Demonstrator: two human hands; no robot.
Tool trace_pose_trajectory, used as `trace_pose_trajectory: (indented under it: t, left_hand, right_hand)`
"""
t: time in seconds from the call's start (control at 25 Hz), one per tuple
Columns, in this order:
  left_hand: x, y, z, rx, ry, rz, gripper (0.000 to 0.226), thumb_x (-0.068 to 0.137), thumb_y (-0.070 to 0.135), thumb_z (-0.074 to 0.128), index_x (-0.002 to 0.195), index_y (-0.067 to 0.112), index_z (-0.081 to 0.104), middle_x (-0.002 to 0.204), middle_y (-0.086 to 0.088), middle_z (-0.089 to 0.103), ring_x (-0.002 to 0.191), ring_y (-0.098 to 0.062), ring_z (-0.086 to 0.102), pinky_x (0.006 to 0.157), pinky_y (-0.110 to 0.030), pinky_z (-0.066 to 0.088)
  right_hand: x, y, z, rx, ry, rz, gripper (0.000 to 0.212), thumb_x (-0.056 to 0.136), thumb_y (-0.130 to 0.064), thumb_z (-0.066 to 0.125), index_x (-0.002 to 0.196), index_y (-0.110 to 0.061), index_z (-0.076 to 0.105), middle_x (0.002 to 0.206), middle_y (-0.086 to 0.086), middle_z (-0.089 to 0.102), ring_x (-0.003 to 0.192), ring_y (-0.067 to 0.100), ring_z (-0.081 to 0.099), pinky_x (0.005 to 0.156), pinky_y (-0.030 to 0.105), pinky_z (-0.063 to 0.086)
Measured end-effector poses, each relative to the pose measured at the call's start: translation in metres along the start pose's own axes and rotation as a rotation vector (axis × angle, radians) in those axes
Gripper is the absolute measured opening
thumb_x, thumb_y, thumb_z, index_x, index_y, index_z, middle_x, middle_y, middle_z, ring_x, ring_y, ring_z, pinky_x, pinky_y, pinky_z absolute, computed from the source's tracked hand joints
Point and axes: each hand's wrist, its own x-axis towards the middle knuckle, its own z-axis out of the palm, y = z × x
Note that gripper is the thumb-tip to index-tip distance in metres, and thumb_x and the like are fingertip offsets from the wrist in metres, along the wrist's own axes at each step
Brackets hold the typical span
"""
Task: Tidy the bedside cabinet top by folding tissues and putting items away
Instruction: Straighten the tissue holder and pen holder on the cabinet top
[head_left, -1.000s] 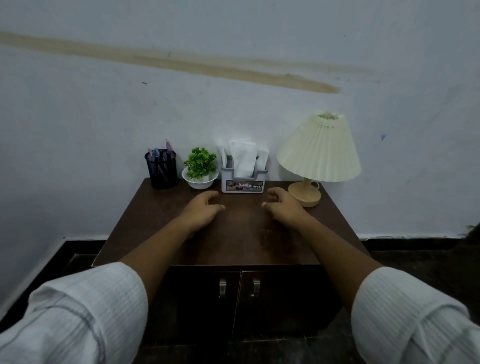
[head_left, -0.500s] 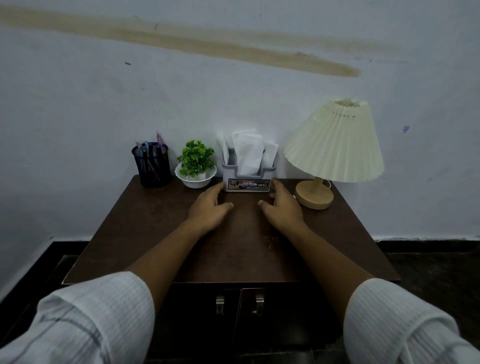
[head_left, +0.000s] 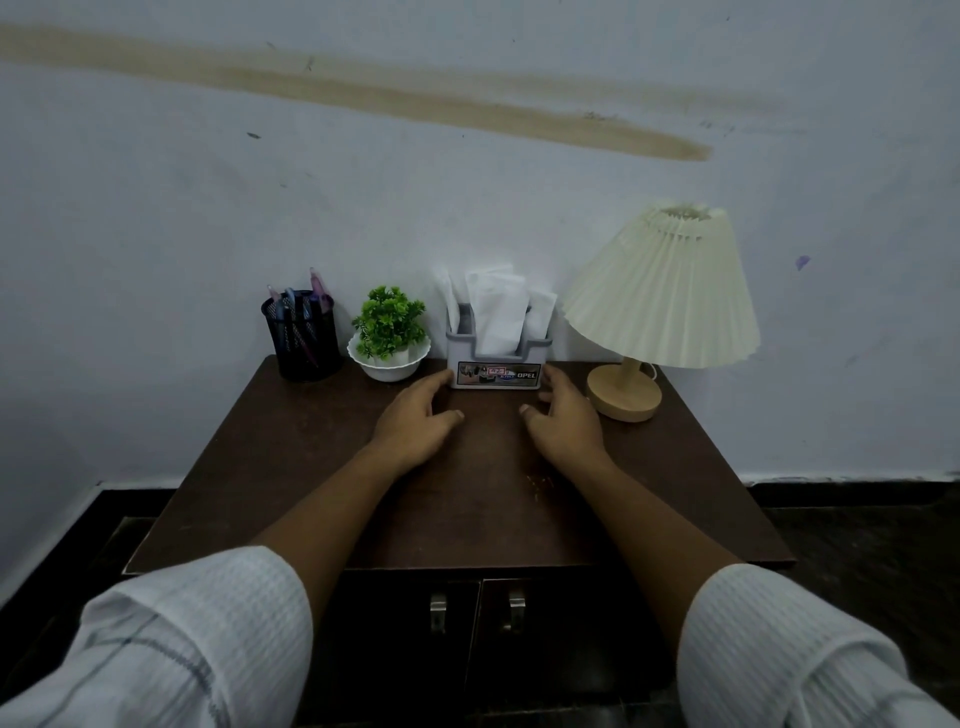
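step: seemingly squaring up to holder | left hand, right hand flanking it, fingers lying loose, gripping nothing | next: needing a two-sided grip, minding tissues sticking up beyond fingertips

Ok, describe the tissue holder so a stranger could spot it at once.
On the dark wooden cabinet top, look along the back edge by the wall. The tissue holder stands between the green plant in its white bowl and the cream pleated lamp. It alone is a grey box with white tissues sticking up and a picture label in front.
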Motion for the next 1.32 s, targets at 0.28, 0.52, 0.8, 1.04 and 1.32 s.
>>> trace_pose_trajectory:
  t: [0.28,0.52,0.8,1.04,1.32]
  left_hand:
    - [-0.006,-0.003,-0.006,-0.088,0.004,-0.015,0.067,0.091,0.02,0.067,0.153,0.024,0.042,0.154,0.002,0.047,0.138,-0.014,0.047,0.115,-0.035,0.039]
    - [-0.033,-0.027,-0.037,-0.152,0.199,-0.017,0.047,0.093,0.009,0.066,0.139,0.016,0.059,0.135,-0.002,0.062,0.123,-0.014,0.059,0.1,-0.024,0.044]
    - [-0.03,-0.036,-0.06,-0.071,0.364,-0.086,0.058,0.093,0.017,0.066,0.149,0.016,0.048,0.144,-0.004,0.057,0.123,-0.017,0.056,0.098,-0.026,0.04]
    - [-0.009,-0.042,-0.069,-0.105,0.252,-0.082,0.073,0.092,0.013,0.063,0.157,0.028,0.033,0.149,-0.001,0.053,0.111,-0.01,0.052,0.096,-0.027,0.037]
    - [-0.009,-0.049,-0.077,-0.162,0.151,-0.059,0.076,0.093,0.01,0.06,0.158,0.033,0.029,0.156,0.0,0.046,0.137,-0.016,0.046,0.113,-0.035,0.038]
  right_hand:
    - [-0.006,-0.001,0.004,-0.01,0.043,0.011,0.056,0.09,-0.018,0.065,0.144,-0.022,0.049,0.139,0.003,0.059,0.125,0.021,0.058,0.1,0.033,0.047]
    - [-0.029,-0.016,0.032,-0.16,-0.061,-0.189,0.05,0.09,-0.029,0.065,0.139,-0.02,0.055,0.136,0.002,0.06,0.123,0.021,0.057,0.104,0.043,0.048]
    - [-0.015,-0.058,0.088,-0.273,-0.21,-0.335,0.063,0.088,-0.035,0.066,0.145,-0.016,0.047,0.142,0.008,0.058,0.13,0.027,0.053,0.11,0.036,0.04]
    - [0.005,-0.07,0.108,-0.243,-0.213,-0.346,0.063,0.084,-0.036,0.065,0.141,-0.017,0.046,0.138,0.007,0.057,0.126,0.029,0.055,0.105,0.04,0.045]
    - [0.006,-0.067,0.112,-0.258,-0.204,-0.352,0.06,0.086,-0.036,0.062,0.141,-0.018,0.047,0.139,0.007,0.058,0.126,0.028,0.055,0.106,0.04,0.045]
